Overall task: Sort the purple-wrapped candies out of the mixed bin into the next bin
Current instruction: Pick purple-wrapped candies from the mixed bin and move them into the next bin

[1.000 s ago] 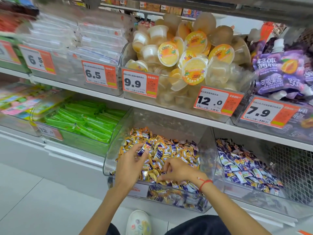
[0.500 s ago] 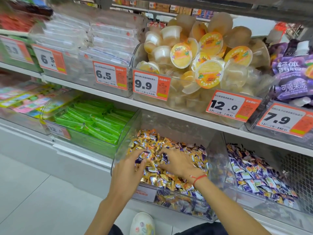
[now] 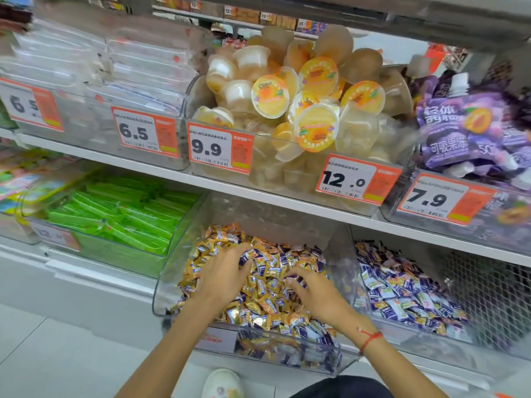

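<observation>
A clear mixed bin (image 3: 161,294) on the lower shelf holds gold-wrapped and purple-wrapped candies (image 3: 270,285) heaped together. Both my hands are down in the pile. My left hand (image 3: 222,275) lies palm down with a purple candy (image 3: 247,256) at its fingertips. My right hand (image 3: 311,294), with a red string at the wrist, curls its fingers onto purple candies near the bin's middle. Whether either hand grips a candy is not clear. To the right stands the neighbouring clear bin (image 3: 359,285) filled mostly with purple-wrapped candies (image 3: 402,294).
A bin of green packets (image 3: 120,222) sits to the left. The shelf above (image 3: 287,202) carries jelly cups (image 3: 301,110) and purple pouches (image 3: 465,130), overhanging the candy bins closely. A wire mesh basket (image 3: 488,288) is at far right. My shoe (image 3: 222,383) is on the floor below.
My view has shifted closer. The left hand has reached farther up into the pile; the right hand has slid back and right a little, still digging among the candies.
</observation>
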